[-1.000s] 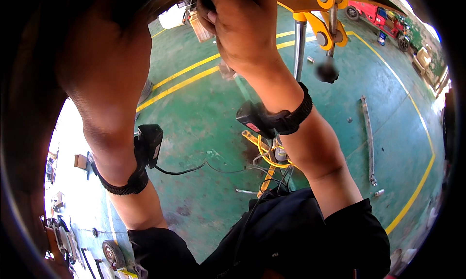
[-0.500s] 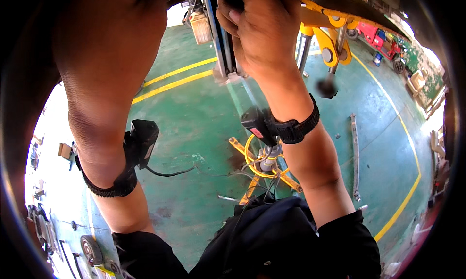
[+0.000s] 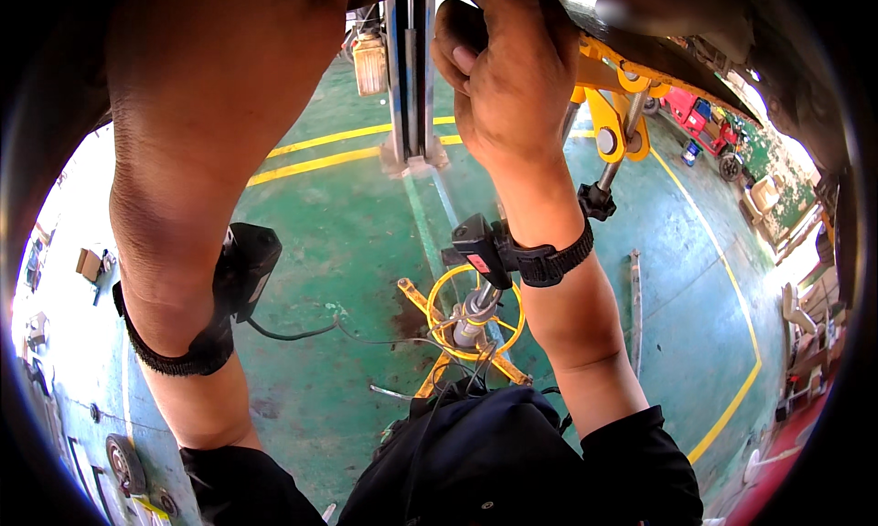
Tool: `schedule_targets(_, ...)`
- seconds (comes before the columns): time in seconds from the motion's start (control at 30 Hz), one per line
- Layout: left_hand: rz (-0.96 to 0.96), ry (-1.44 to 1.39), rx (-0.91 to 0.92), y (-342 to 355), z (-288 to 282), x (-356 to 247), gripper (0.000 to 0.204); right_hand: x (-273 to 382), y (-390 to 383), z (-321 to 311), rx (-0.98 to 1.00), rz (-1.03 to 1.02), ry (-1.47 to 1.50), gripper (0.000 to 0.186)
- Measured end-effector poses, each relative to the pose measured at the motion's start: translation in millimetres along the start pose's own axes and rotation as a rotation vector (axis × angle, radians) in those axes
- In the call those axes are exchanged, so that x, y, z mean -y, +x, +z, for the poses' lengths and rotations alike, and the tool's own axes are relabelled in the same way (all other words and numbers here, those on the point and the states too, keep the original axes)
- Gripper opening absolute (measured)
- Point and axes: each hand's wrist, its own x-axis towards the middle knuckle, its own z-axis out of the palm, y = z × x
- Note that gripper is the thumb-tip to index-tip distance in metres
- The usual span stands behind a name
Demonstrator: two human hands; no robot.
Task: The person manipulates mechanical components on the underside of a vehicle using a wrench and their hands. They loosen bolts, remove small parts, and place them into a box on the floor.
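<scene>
Both my arms are raised toward a dark overhead structure (image 3: 668, 55) along the top of the view. My left hand (image 3: 229, 59) looms large and dark at the upper left; its fingers are out of sight past the top edge. To its right, my right hand (image 3: 519, 105) is closed with its fingers curled in, right up against the overhead edge. Whatever sits in its grip is hidden. Each wrist wears a black strap carrying a small black box, the left box (image 3: 251, 261) trailing a cable and the right box (image 3: 482, 252) beside the strap.
Beyond my right hand hangs a yellow lift arm (image 3: 605, 133) with a black knob (image 3: 596, 202). A lift post (image 3: 411, 87) stands ahead on the green floor. Below is a yellow wheel-shaped stand (image 3: 471, 314) with cables; a long bar (image 3: 636, 311) lies to the right.
The view has shifted, so the lift post sits further right and the floor stand lower and left. My right hand appears slightly lower and stays closed.
</scene>
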Motion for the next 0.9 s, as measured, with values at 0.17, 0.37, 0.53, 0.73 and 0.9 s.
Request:
schedule_targets(0.17, 0.056, -0.052, -0.045, -0.3, -1.1, 2.0, 0.019, -7.0, 5.1, -0.5, 0.067, -0.051, -0.043, 0.024)
schedule_targets(0.37, 0.034, -0.072, -0.120, -4.8, 14.1, -7.1, 0.017, -22.6, 13.2, -18.9, 0.146, -0.241, -0.164, 0.017)
schedule_targets(0.53, -0.026, -0.061, -0.038, -3.9, 14.5, -4.9, 0.017, -20.7, 13.1, -10.3, 0.054, -0.221, -0.217, 0.005)
schedule_targets(0.73, 0.066, 0.006, 0.037, -5.5, 10.7, 28.5, 0.034, -28.5, 6.7, -7.8, 0.086, -0.223, -0.123, 0.018)
schedule_targets(0.9, 0.010, -0.019, 0.062, -14.2, -1.1, 28.8, 0.035, -25.5, -0.6, -8.9, 0.153, -0.282, -0.137, 0.018)
